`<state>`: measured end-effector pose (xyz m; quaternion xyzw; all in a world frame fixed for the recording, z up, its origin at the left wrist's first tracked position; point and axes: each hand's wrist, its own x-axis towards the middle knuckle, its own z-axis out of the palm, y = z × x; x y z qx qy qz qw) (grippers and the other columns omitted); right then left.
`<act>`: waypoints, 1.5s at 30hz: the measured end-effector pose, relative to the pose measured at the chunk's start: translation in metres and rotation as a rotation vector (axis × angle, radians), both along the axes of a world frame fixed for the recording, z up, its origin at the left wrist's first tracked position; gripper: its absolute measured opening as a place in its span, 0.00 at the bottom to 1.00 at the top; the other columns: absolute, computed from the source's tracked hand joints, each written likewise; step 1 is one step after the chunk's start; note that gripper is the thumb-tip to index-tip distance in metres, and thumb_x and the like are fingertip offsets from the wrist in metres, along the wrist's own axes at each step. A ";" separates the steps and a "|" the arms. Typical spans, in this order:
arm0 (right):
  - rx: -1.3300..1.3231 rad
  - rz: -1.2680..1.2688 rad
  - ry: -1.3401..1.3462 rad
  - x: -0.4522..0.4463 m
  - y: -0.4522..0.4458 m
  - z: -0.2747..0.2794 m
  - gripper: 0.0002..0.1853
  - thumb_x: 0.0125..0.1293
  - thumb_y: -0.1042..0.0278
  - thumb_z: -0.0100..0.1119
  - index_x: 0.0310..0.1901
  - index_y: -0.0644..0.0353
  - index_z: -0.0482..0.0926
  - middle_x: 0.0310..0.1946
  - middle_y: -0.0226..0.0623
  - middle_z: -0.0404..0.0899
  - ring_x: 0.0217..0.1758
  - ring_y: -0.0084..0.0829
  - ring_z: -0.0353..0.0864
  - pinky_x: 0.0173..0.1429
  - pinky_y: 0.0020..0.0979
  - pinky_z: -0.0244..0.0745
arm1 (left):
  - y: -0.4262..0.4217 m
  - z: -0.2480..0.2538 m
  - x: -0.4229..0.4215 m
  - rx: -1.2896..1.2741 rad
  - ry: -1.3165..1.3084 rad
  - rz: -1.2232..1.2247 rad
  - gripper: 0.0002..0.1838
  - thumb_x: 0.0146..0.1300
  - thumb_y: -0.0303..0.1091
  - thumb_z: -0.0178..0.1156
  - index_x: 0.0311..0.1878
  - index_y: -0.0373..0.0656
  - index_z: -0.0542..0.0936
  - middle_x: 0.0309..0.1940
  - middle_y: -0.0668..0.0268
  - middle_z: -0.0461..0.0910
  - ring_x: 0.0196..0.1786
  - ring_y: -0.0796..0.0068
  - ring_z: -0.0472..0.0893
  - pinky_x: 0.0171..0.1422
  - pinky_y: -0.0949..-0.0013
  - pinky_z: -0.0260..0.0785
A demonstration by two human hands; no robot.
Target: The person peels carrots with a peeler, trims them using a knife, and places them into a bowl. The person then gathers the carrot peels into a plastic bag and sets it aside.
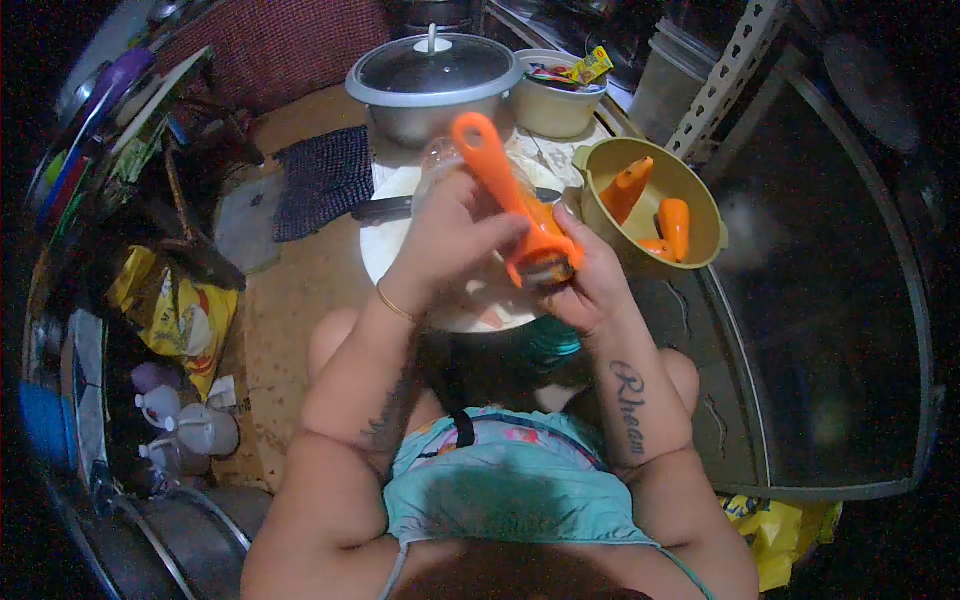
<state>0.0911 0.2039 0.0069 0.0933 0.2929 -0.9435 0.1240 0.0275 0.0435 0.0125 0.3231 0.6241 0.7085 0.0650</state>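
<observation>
An orange vegetable peeler [518, 212] is held up over a white round board [385, 245], its looped handle pointing away from me and slightly blurred. My right hand [595, 280] wraps around the peeler's blade end. From the other side, my left hand [448, 235] closes in with its thumb against the peeler; its other fingers are mostly hidden. Behind my hands lies a knife [382, 208] with a dark handle, partly covered by them. Something clear and plastic [440, 155] shows beyond my left fingers. In a yellow-green bowl [712, 225] to the right are orange carrots [675, 225].
A lidded pot [435, 80] and a tub [555, 105] with packets stand at the back. Left are a dark woven mat [325, 180], a yellow bag [190, 310] and plastic jugs [205, 430]. A dark screen panel [820, 300] borders the right side.
</observation>
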 end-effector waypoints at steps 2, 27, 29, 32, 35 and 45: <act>-0.068 0.137 0.092 -0.005 0.017 -0.024 0.24 0.77 0.47 0.42 0.58 0.61 0.71 0.40 0.41 0.81 0.34 0.32 0.82 0.32 0.29 0.81 | -0.003 0.003 -0.007 -0.022 -0.122 0.148 0.18 0.61 0.24 0.64 0.54 0.35 0.74 0.42 0.62 0.82 0.40 0.75 0.83 0.44 0.71 0.78; 0.999 -0.210 0.396 -0.006 0.020 -0.030 0.40 0.44 0.77 0.75 0.61 0.62 0.66 0.42 0.35 0.74 0.39 0.28 0.78 0.39 0.27 0.77 | -0.009 0.004 -0.008 0.229 -0.021 0.388 0.11 0.64 0.30 0.67 0.43 0.32 0.80 0.36 0.60 0.85 0.35 0.71 0.84 0.43 0.67 0.80; 1.072 -0.225 0.354 -0.007 0.024 -0.034 0.40 0.45 0.71 0.77 0.62 0.62 0.67 0.49 0.39 0.75 0.46 0.30 0.79 0.48 0.30 0.78 | -0.010 0.005 -0.007 0.196 -0.024 0.381 0.11 0.64 0.30 0.67 0.43 0.32 0.80 0.36 0.60 0.85 0.35 0.72 0.84 0.43 0.68 0.80; 0.993 -0.200 0.353 -0.010 0.025 -0.038 0.37 0.49 0.68 0.77 0.61 0.63 0.69 0.53 0.41 0.77 0.51 0.32 0.80 0.55 0.32 0.77 | -0.010 0.009 -0.003 0.163 -0.021 0.391 0.12 0.63 0.32 0.68 0.43 0.32 0.80 0.35 0.61 0.85 0.35 0.72 0.84 0.42 0.68 0.79; 0.889 -0.160 0.378 -0.009 0.022 -0.033 0.32 0.53 0.70 0.74 0.59 0.63 0.71 0.51 0.39 0.78 0.51 0.31 0.80 0.56 0.32 0.77 | -0.010 0.006 -0.006 0.208 0.002 0.384 0.13 0.63 0.34 0.68 0.42 0.32 0.80 0.35 0.62 0.84 0.34 0.72 0.84 0.41 0.69 0.79; 0.993 -0.135 0.447 -0.003 0.010 -0.023 0.28 0.54 0.71 0.73 0.57 0.62 0.75 0.50 0.35 0.81 0.50 0.28 0.81 0.56 0.31 0.77 | 0.001 0.001 -0.003 0.083 -0.074 0.322 0.17 0.62 0.29 0.66 0.48 0.33 0.71 0.39 0.62 0.79 0.41 0.77 0.80 0.45 0.72 0.74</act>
